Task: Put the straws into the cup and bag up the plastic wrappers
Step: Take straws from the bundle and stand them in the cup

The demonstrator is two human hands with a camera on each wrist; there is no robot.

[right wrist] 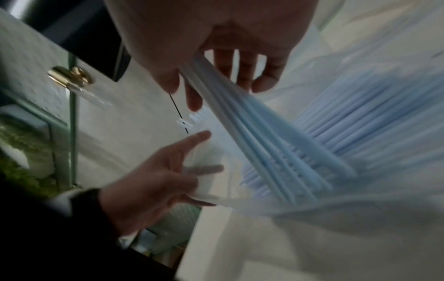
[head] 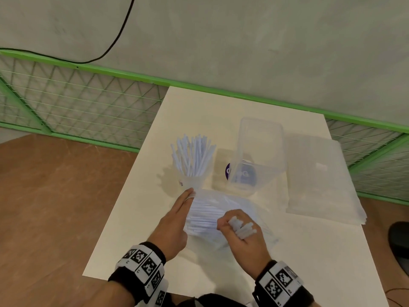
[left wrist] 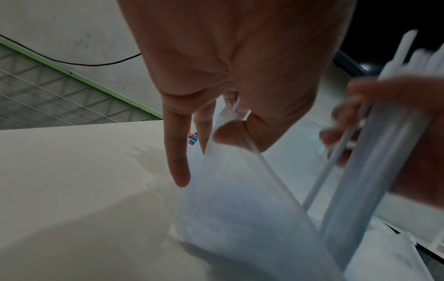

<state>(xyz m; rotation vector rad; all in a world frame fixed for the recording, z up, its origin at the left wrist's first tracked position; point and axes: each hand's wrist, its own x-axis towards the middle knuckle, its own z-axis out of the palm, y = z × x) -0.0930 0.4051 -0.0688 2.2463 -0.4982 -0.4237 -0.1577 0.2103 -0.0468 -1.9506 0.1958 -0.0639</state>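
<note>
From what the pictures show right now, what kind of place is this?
Probably an indoor room set up for recording tasks, not a home kitchen: a small white table stands against a bare grey wall, a green wire-mesh fence runs along it, and a black cable hangs down the wall.

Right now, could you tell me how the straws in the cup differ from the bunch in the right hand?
The straws in the cup stand upright and fan out above the rim; the bunch of straws is gripped in the right hand, slanting out of the plastic bag. The cup's straws are free of either hand; the bunch's lower ends sit in the bag, whose edge the left hand pinches. Both look pale blue-white.
</note>
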